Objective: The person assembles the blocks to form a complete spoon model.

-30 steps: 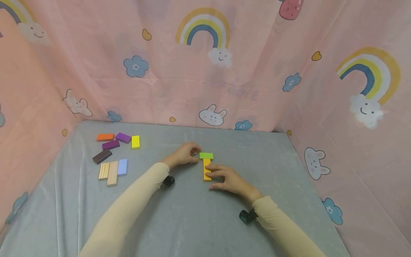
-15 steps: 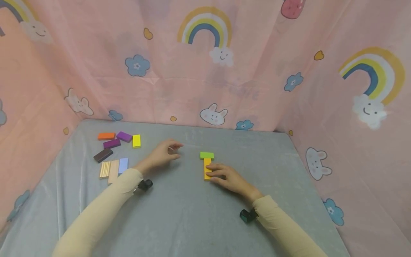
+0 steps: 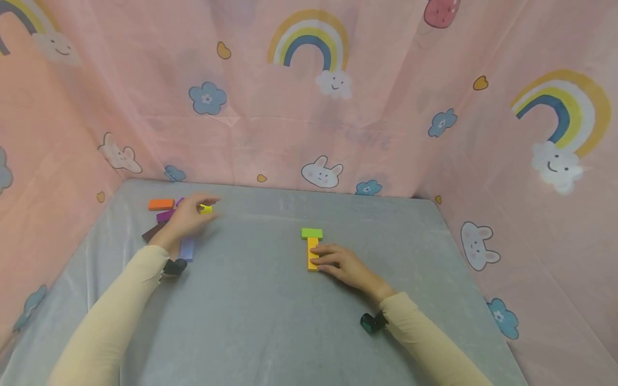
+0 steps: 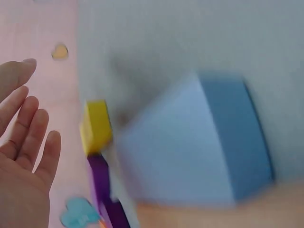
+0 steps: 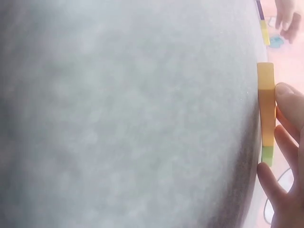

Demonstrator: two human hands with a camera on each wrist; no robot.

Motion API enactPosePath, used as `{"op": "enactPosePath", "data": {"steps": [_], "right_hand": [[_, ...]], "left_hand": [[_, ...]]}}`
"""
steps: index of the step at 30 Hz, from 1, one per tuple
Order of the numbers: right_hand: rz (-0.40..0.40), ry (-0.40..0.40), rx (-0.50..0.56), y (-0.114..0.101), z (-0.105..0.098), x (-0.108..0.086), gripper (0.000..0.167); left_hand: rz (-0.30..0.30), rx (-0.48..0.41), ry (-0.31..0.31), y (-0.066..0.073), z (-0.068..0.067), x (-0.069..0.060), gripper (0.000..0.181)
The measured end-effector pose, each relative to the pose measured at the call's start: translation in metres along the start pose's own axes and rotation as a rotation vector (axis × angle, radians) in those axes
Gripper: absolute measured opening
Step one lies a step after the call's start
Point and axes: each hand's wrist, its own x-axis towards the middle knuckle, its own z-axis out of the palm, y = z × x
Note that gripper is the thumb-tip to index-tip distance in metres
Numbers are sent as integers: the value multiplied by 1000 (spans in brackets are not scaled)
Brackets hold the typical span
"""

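Observation:
Over the block group at the left, my left hand (image 3: 185, 217) hovers with spread fingers around the yellow block (image 3: 206, 209); in the left wrist view the hand (image 4: 28, 152) holds nothing and the yellow block (image 4: 97, 127) stands apart from it. My right hand (image 3: 348, 269) rests its relaxed fingertips on the orange-yellow block (image 3: 312, 254), whose far end meets the green block (image 3: 311, 234) lying crosswise. In the right wrist view, the thumb and fingers of this hand (image 5: 287, 137) lie along the side of the orange-yellow block (image 5: 266, 104).
An orange block (image 3: 161, 204), purple blocks (image 3: 164, 216), a dark brown block (image 3: 153, 232) and a light blue block (image 3: 186, 250) lie around or below the left hand and forearm. A patterned pink curtain (image 3: 260, 134) stands behind the grey table (image 3: 251, 300).
My left hand has moved left, from beside the green block to the yellow block, and now covers the wooden blocks. My right hand has stayed at the orange-yellow block, its thumb drawn in closer.

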Motion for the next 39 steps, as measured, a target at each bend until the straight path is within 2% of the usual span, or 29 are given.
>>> {"op": "enactPosePath", "data": {"steps": [6,12,15,21,33,39], "right_hand": [[-11,18,5,3,1,1,25],[31,18,34,4,2,1,25],[60,9,54,4,2,2,24],[94,-1,95,3,1,3,23],[100,3,107,3,1,5,23],[96,-1,98,2,0,5,24]], "left_hand": [[-65,32,13,-21,-15,-7,51],[-63,90,5,-29,-19,-7,57],[-63,135,-3,-30,-20,-4,60],[-69,205,-56,-32,-22,1,66],[-97,245,-120,-28,-24,3,70],[-91,237,-105,-29,-23,5,68]]}}
